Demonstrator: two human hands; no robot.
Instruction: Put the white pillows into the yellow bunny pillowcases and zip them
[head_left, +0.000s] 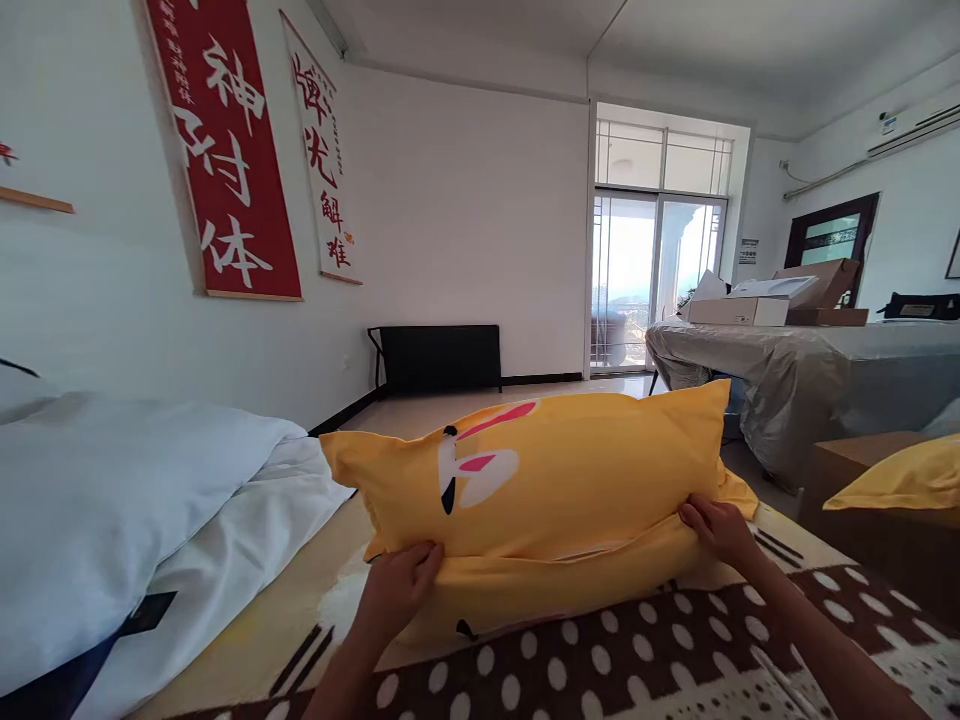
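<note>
A person is holding a yellow pillow with 2 bare hands, and this pillow is lying in the middle of the scene, with its long side going from left to right. The left hand is gripping the near edge at the left end, and its grip is being narrow, with the fingers closing on the cloth. The right hand is pinching the cloth near the right end, its grip being narrow also. A rabbit print is showing on the left half of the pillow. Below, more yellow cloth is lying; whether it is belonging to a 2nd pillow, one cannot tell. A brown sheet with white dots is spreading on the near side. White bedding is lying at the left, and at the far right 1 covered tabletop is carrying boxes.
</note>
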